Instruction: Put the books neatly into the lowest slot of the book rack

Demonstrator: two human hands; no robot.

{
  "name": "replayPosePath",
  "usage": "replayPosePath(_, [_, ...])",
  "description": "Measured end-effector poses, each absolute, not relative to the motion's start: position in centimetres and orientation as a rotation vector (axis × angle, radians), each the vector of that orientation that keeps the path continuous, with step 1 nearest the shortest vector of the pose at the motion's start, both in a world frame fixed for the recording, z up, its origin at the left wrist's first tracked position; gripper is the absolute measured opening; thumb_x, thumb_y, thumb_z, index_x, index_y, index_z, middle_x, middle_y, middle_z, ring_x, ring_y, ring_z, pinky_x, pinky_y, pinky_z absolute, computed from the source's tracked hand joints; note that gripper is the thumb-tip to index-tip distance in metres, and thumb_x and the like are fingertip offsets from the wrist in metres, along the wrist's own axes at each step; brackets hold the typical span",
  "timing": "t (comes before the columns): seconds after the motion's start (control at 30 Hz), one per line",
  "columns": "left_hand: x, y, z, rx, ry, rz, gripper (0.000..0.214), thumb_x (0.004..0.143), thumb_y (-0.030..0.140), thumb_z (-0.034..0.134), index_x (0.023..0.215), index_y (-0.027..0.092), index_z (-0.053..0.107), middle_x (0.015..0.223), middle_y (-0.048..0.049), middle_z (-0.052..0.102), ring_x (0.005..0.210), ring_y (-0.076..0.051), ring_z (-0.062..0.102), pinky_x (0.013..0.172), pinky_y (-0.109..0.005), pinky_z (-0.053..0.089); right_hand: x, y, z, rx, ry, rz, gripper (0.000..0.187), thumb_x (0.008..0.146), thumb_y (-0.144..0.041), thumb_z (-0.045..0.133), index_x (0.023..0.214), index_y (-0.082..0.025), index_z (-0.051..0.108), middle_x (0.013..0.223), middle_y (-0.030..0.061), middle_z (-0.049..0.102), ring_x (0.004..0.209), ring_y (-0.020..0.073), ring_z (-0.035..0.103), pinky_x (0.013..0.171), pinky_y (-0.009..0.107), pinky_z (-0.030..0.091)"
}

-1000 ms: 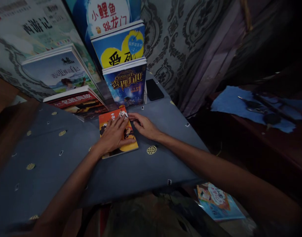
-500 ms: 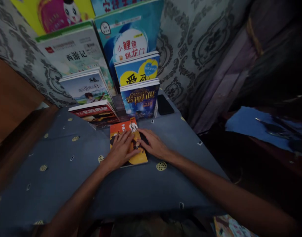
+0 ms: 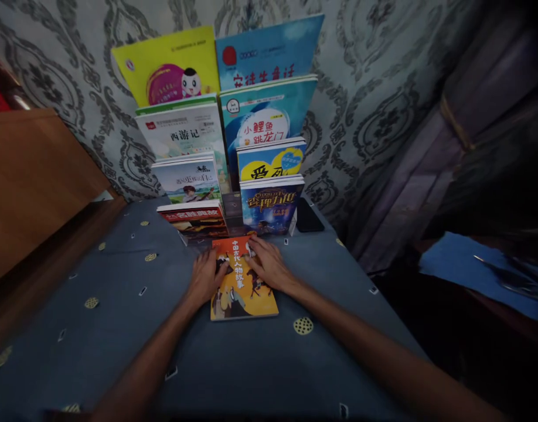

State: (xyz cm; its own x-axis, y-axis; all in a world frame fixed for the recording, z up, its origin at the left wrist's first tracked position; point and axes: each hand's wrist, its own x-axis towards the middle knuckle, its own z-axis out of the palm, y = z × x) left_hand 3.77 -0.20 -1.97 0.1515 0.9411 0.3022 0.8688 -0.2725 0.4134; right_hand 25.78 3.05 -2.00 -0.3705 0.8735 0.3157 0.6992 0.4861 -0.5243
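- The orange book [image 3: 242, 288] lay flat on the table [image 3: 119, 334], cover up, at the center of the frame and just below the standing books.
- The left hand [image 3: 204, 278] was at the book's left edge, with the thumb on the cover and the fingers along the edge.
- The right hand [image 3: 271, 266] was at the upper right of the book, with the thumb and fingertips over the cover.
- On each hand, thumb and fingers were apart; whether either was clamped on the book's edge could not be told.
- Books stood in two stepped columns at upper center.
- Left column, top to bottom: yellow book [image 3: 163, 55], white book [image 3: 181, 136], pale book [image 3: 176, 183], red book [image 3: 194, 220].
- Right column, top to bottom: blue book [image 3: 269, 50], teal book [image 3: 269, 120], heart book [image 3: 255, 158], navy book [image 3: 269, 206].
- A phone [image 3: 310, 217] lay beside the navy book, right of center.
- A blue cloth [image 3: 458, 266] lay at the right of the frame; the items on it were too dark to identify.
- A curtain [image 3: 405, 181] hung at upper right, before the patterned wall [image 3: 361, 76].
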Motion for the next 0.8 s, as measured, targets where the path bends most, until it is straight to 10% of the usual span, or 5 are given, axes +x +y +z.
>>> replayPosePath(0.27, [3.4,1.4,-2.4,1.291,1.397,1.348,0.045,0.086,0.021,0.06,0.13,0.018,0.051,0.133,-0.0138,0.065,0.116,-0.023,0.067,0.098,-0.039,0.054,26.2,3.3,-3.8,-1.234,-2.144,0.38,0.05,0.099,-0.038,0.044,0.141,-0.012,0.055,0.154,0.0212,0.049,0.14,0.0328,0.05,0.114,0.053,0.042])
replayPosePath(0.47, [3.8,1.4,-2.1,0.621,1.171,1.322,0.036,0.071,0.018,0.081,0.103,0.015,0.064,0.084,-0.0038,0.075,0.064,-0.014,0.07,0.062,-0.023,0.056,26.4,3.3,-4.3,-1.206,-2.142,0.407,0.052,0.101,-0.043,0.041,0.144,-0.017,0.054,0.156,0.019,0.047,0.143,0.0333,0.046,0.115,0.054,0.042])
replayPosePath(0.8, [3.1,1.2,-0.9,0.519,0.969,1.327,0.021,0.07,0.009,0.082,0.084,0.013,0.067,0.077,-0.0056,0.076,0.062,-0.015,0.071,0.064,-0.024,0.058,25.8,1.8,-2.9,-1.194,-1.695,0.828,0.081,0.087,-0.064,0.06,0.152,-0.019,0.04,0.148,0.018,0.055,0.138,0.036,0.052,0.116,0.057,0.04])
